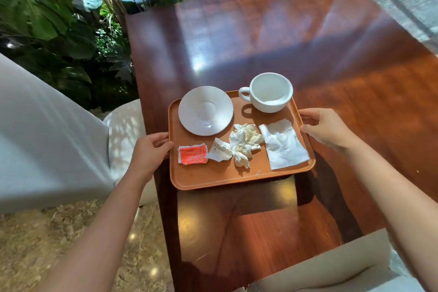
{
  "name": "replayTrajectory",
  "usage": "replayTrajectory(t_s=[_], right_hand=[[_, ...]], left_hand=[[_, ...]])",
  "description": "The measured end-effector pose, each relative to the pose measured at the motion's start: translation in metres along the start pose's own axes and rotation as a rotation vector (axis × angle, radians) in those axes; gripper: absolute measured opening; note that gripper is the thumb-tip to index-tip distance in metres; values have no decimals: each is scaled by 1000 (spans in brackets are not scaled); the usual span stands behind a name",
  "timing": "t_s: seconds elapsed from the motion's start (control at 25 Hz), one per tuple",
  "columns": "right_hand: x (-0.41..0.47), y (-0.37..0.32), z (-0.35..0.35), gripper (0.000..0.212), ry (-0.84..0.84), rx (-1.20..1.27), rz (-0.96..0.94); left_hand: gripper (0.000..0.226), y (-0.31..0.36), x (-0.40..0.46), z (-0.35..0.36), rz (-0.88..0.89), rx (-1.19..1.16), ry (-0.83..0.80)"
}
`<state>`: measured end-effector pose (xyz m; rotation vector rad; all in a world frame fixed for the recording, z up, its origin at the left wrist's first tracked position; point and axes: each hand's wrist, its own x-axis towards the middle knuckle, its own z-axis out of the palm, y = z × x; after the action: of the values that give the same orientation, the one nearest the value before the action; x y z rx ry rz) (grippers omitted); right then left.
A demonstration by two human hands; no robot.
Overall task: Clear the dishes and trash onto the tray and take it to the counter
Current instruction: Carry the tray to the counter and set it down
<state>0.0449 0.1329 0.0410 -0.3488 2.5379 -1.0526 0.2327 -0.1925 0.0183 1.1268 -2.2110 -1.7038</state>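
Over the tabletop [308,42], left hand [148,152] clamps tray [213,176] at 9 o'clock, right hand [324,129] at 3; loose cup [269,92] may slide.

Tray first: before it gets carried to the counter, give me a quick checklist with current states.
1. Left hand gripping the tray edge: ok.
2. Right hand gripping the opposite edge: ok.
3. Cup upright, on the tray: ok.
4. Saucer lying flat on the tray: ok.
5. Loose trash, that is orange packet, crumpled tissue and flat napkin: on the tray, unsecured; the napkin overlaps the rim: not ok.
6. Table cleared: ok where visible.
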Motion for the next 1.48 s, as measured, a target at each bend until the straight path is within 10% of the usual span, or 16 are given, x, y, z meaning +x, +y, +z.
replayTrajectory(t_s=[0.72, 1.48], right_hand=[[-89, -266, 20, 40, -351, 216, -420], [-222, -582, 289, 29, -705, 204, -640]], left_hand=[[19, 44, -200, -243, 85, -180, 404], [25, -47, -336, -598, -20, -289, 830]])
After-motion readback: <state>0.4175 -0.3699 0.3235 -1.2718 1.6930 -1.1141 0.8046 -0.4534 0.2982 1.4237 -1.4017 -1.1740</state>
